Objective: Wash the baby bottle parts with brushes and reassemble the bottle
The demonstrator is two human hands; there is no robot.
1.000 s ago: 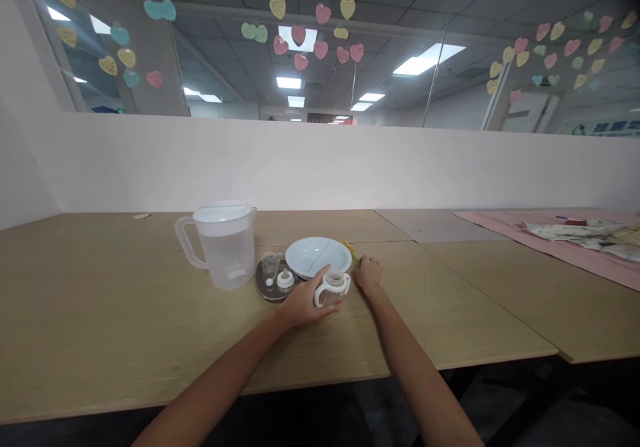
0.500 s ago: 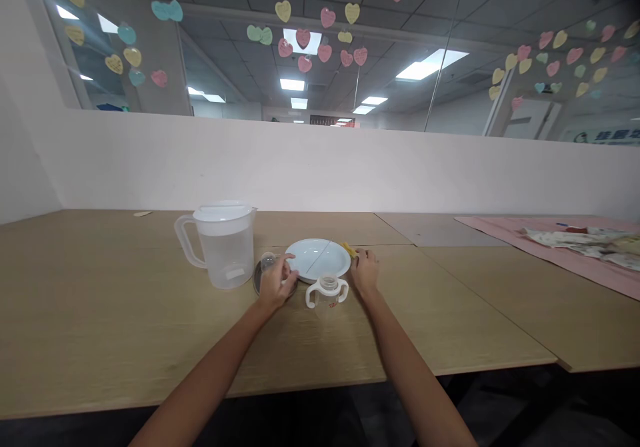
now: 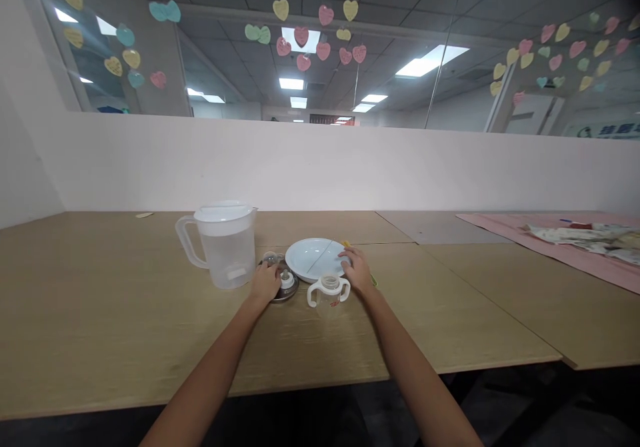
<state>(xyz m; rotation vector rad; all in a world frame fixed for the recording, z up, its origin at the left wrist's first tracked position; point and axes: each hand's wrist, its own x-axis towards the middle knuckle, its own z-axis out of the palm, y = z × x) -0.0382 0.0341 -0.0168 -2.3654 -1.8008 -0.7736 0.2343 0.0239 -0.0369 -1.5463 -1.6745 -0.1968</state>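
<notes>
My left hand (image 3: 265, 282) is closed at the left side of a small round metal dish (image 3: 287, 296), its fingers curled over the edge. In the dish lie a white-ringed bottle nipple (image 3: 286, 278) and a clear dome-shaped cap (image 3: 271, 258), partly behind my fingers. Reaching over the right rim of a white plate (image 3: 307, 255), my right hand (image 3: 356, 268) has its fingers spread and shows nothing held. A thin rod or straw (image 3: 320, 256) crosses the plate. Just in front stands a clear baby bottle (image 3: 330, 294) with two white handles, open at the top.
A translucent lidded pitcher (image 3: 227, 250) stands left of the dish. Small yellow (image 3: 347, 243) and green (image 3: 374, 280) bits show beside my right hand. A pink cloth (image 3: 500, 224) with papers lies far right. A white wall (image 3: 310, 167) backs the table.
My left hand has shifted left and uncovered the nipple in the dish. My right hand has moved from the yellow thing leftward onto the plate's rim. The pitcher and bottle stay put.
</notes>
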